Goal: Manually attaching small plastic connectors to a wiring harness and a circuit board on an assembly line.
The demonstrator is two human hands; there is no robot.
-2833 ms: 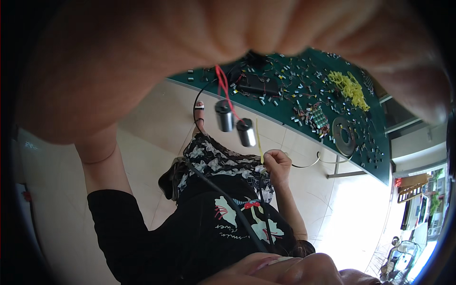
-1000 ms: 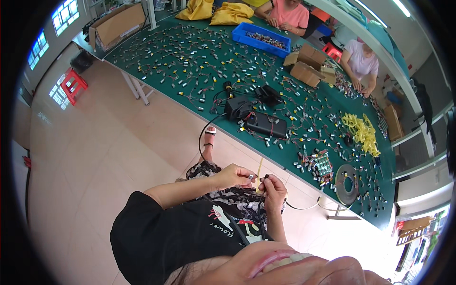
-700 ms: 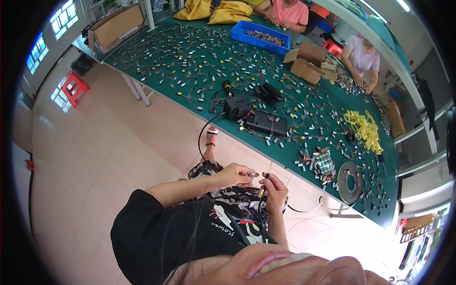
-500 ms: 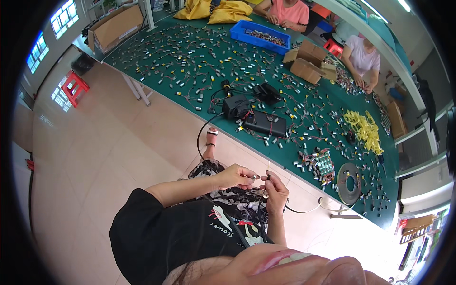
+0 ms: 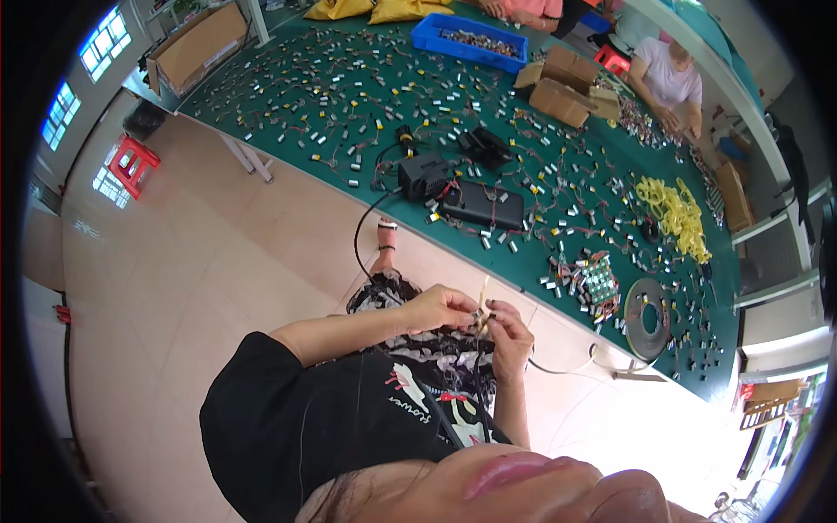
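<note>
Hands (image 5: 433,309) now closer together, pinching pale strip (image 5: 485,289) and tiny part (image 5: 477,319), white-lettered black shirt (image 5: 340,414)

Small silver metal cylinders (image 5: 513,247): shiny. Blue rectangular plastic tray (image 5: 471,54): smooth. Brown open cardboard box (image 5: 558,103): matt. Pale tiled floor (image 5: 209,261): glossy.

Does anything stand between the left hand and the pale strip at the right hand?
Nothing visible does: the left hand is right beside the pale strip at the right hand. Whether it touches the strip is unclear.
</note>
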